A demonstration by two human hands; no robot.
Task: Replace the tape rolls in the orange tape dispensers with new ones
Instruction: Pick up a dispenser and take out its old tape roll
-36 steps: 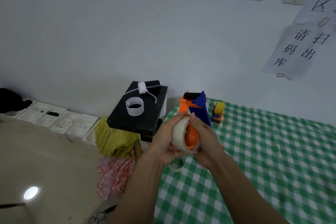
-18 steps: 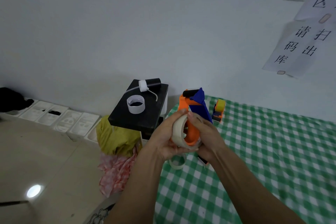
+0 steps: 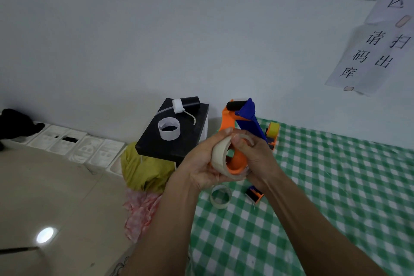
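1. Left hand point(image 3: 201, 163) grasps roll point(image 3: 217, 159): fingers curl under it, thumb on the top rim.
2. Roll sits tilted, partway over the orange hub point(image 3: 236, 161) of dispenser point(image 3: 226, 119). Both are held in the air over the table's point(image 3: 324, 186) left edge.
3. Right hand point(image 3: 257, 159) is clenched round the dispenser body, with its thumb touching the roll's top edge.
4. Ring point(image 3: 220, 196) lies on the table just below the hands.
5. Second dispenser point(image 3: 273, 132) stands on the table behind the hands, near the wall.
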